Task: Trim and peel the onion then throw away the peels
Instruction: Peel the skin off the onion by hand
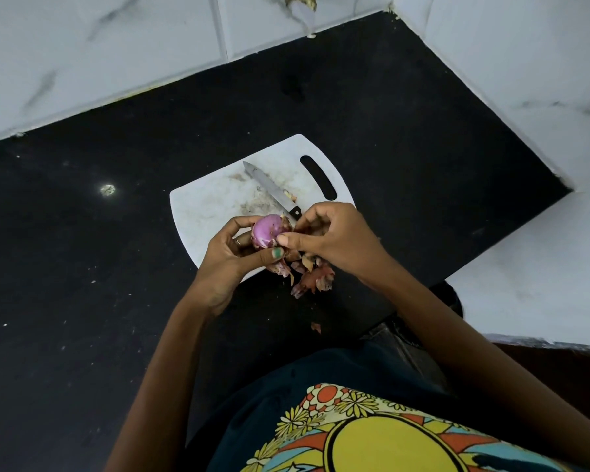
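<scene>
The person holds the onion (268, 235) above the near edge of a white cutting board (205, 202), which lies on a black surface (82, 267). The left hand (234, 257) cups the onion from below and from the left, its fingers curled round it and its thumb pressed across the near side. The purple flesh shows bare on top. The right hand (327, 233) comes in from the right, its thumb and fingertips closed in a pinch at the onion's right side; what exactly that grip has between the fingers is hard to tell, though brown skin shows there. A heap of loose peels (312, 277) lies just below the hands, partly on the board's near edge and partly on the surface, with one small scrap (315, 327) apart, nearer the person. A knife (271, 189) rests flat on the board, its black handle towards the right hand, touched by neither hand.
</scene>
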The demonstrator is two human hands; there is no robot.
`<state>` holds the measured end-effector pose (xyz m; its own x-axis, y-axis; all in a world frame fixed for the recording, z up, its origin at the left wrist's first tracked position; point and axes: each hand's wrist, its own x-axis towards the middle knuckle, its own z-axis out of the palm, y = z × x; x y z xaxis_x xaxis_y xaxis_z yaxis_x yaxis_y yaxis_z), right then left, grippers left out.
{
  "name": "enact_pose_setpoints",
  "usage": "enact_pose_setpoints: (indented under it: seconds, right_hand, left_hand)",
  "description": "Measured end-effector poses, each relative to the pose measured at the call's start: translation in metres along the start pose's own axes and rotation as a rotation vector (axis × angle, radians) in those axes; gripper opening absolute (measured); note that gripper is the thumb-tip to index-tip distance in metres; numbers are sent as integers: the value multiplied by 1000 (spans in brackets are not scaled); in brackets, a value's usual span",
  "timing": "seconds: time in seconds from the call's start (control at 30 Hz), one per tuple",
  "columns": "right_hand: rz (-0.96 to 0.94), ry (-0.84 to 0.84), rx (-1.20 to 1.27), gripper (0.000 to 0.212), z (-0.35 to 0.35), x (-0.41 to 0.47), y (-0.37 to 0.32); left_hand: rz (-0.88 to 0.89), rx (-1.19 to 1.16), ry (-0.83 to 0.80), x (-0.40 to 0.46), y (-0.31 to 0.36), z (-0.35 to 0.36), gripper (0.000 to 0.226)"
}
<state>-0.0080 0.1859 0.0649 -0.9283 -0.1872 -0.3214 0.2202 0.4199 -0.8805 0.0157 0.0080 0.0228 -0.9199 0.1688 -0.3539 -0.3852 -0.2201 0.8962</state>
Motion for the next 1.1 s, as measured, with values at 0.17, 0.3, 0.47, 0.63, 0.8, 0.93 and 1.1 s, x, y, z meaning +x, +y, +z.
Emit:
enact_pose_setpoints:
  seconds: [0.17, 0.3, 0.47, 0.63, 0.8, 0.93, 1.1]
  right_hand:
    - [93, -57, 152, 20, 0, 2, 0]
    - [100, -58, 146, 7, 1, 1, -4]
    - [93, -21, 155, 6, 2, 3, -4]
    - [136, 5, 269, 2, 2, 3, -4]
    - [260, -23, 557, 10, 1, 4, -3]
    - [364, -105, 832, 12, -2, 6, 1]
    - [441, -172, 976, 19, -6, 6, 6]
  left_hand:
    - [12, 22, 7, 0, 3, 0, 53]
    - [8, 10, -13, 0, 3, -1, 51]
    - [-9, -24, -51, 4, 4, -3, 52]
    - [-73, -167, -69, 6, 4, -4, 71]
    - [-145, -366, -64, 7, 1, -2, 87]
    - [-171, -494, -86, 5, -4, -3, 80]
    - [-193, -611, -157, 1, -8, 0, 49]
